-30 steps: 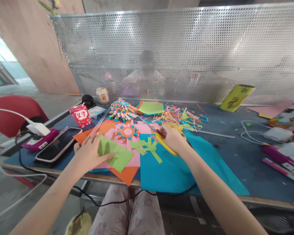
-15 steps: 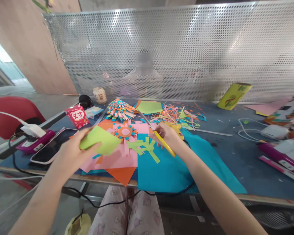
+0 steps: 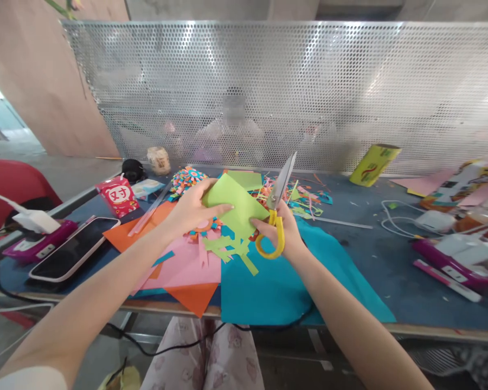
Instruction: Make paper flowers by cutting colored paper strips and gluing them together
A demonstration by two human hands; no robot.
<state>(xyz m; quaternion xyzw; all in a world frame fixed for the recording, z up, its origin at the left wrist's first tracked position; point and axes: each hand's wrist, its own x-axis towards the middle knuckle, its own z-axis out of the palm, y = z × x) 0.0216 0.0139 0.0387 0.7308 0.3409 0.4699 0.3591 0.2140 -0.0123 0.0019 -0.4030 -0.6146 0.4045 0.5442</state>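
Note:
My left hand (image 3: 197, 208) grips the left side of a lime green paper piece (image 3: 236, 200), thumb across its face. In my right hand (image 3: 284, 230) is a pair of yellow-handled scissors (image 3: 271, 241), blades pointing up and away; the thumb touches the paper's right corner. The blades look closed and stand beside the paper. Below lie green paper strips (image 3: 228, 248) over pink paper (image 3: 187, 268) and a large blue sheet (image 3: 264, 292). A round paper flower (image 3: 203, 226) is partly covered by my left hand and the green paper. Behind it sits a bigger fringed paper flower (image 3: 187, 179).
Paper scraps (image 3: 309, 197) pile up at the back. On the left are a phone (image 3: 73, 249), a purple power strip (image 3: 44, 241) and a red packet (image 3: 117, 196). A yellow tube (image 3: 374, 165) leans near the perforated metal panel (image 3: 309, 97). Another power strip (image 3: 451, 260) lies right.
My left hand has carried the green paper right and up to the middle. My right hand has turned the scissors upright, and its thumb now meets the paper. The view has shifted slightly.

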